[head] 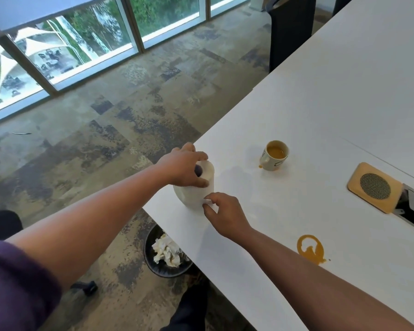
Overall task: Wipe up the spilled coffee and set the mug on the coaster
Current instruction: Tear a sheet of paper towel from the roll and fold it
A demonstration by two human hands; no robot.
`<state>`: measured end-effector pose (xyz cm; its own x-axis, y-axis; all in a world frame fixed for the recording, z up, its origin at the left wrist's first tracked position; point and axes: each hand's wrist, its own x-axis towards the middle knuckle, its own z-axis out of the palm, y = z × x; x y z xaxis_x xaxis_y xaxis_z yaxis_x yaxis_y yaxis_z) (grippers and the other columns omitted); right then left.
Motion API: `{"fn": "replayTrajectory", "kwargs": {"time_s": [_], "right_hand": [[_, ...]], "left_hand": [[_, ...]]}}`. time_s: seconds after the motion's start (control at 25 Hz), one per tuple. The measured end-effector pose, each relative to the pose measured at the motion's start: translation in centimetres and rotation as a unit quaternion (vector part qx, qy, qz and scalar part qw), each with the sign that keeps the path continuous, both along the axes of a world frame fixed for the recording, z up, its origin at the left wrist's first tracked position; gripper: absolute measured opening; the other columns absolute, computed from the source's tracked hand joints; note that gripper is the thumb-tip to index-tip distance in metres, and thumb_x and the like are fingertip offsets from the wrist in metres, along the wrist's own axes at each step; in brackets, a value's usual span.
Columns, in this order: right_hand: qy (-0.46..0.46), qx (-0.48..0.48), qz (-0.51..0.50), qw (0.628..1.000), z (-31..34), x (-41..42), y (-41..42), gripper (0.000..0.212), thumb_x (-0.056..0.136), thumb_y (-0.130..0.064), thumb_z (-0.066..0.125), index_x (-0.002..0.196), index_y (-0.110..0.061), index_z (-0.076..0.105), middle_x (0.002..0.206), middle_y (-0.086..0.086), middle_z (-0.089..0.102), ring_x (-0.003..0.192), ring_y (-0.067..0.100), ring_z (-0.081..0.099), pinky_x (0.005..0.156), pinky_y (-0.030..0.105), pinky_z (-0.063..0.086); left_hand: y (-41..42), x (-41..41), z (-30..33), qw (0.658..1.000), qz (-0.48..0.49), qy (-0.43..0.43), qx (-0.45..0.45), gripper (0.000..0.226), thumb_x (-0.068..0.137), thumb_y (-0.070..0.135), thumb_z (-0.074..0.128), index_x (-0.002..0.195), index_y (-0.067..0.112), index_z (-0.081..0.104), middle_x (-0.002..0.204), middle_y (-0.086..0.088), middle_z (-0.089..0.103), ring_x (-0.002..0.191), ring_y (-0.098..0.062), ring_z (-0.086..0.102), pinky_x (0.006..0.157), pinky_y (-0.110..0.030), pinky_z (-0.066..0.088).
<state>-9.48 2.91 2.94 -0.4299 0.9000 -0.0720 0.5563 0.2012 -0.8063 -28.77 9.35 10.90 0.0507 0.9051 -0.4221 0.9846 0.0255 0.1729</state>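
Both hands on the paper roll (196,187): left hand (185,167) grips its top, right hand (221,215) fingers pinch the loose sheet at five o'clock.

Bright daylight from the windows (65,56) — soft shadows, wide-angle bending at edges, slight blur.

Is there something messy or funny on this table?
Yes. A ring-shaped coffee spill sits on the white table, and a small drip lies beside the mug. The mug stands on the bare table, not on the coaster. Both hands, left and right, are on the paper roll.
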Motion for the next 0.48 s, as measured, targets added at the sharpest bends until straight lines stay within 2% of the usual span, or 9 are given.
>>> {"fn": "replayTrajectory", "kwargs": {"time_s": [0.08,0.2,0.36,0.48], "right_hand": [[-0.006,-0.002,0.001,1.0,0.0,1.0,0.2,0.018,0.088,-0.025,0.063,0.098,-0.016,0.074,0.094,-0.004,0.074,0.084,0.014,0.064,0.076,0.03,0.051],[0.002,0.004,-0.019,1.0,-0.2,2.7,0.4,0.004,0.084,-0.021,0.066,0.083,-0.019,0.069,0.074,-0.011,0.063,0.069,0.009,0.055,0.066,0.033,0.049],[0.016,-0.009,-0.045,0.999,-0.3,4.1,0.5,0.007,0.083,-0.021,0.068,0.077,-0.021,0.065,0.071,-0.005,0.065,0.07,0.018,0.061,0.069,0.044,0.054],[0.02,-0.014,-0.056,0.998,-0.2,4.5,0.7,0.007,0.081,-0.024,0.066,0.075,-0.022,0.064,0.07,-0.004,0.066,0.069,0.02,0.061,0.067,0.045,0.054]], "left_hand": [[0.1,-0.1,-0.1,1.0,0.015,0.007,-0.003,0.086,0.068,0.079,0.066,0.142,0.044,0.041,0.139,0.003,0.039,0.123,-0.032,0.048,0.078,-0.039,0.047],[0.4,-0.3,0.1,0.999,0.031,0.031,-0.01,0.09,0.062,0.088,0.061,0.137,0.041,0.044,0.135,0.001,0.043,0.111,-0.031,0.055,0.076,-0.039,0.048],[0.3,-0.1,0.1,0.998,0.052,0.046,0.001,0.092,0.064,0.09,0.058,0.131,0.028,0.049,0.13,-0.001,0.051,0.108,-0.031,0.059,0.08,-0.044,0.052],[0.0,0.1,0.0,0.998,0.053,0.015,0.012,0.08,0.076,0.081,0.06,0.134,0.027,0.048,0.133,0.0,0.054,0.11,-0.027,0.061,0.085,-0.045,0.053]]}}
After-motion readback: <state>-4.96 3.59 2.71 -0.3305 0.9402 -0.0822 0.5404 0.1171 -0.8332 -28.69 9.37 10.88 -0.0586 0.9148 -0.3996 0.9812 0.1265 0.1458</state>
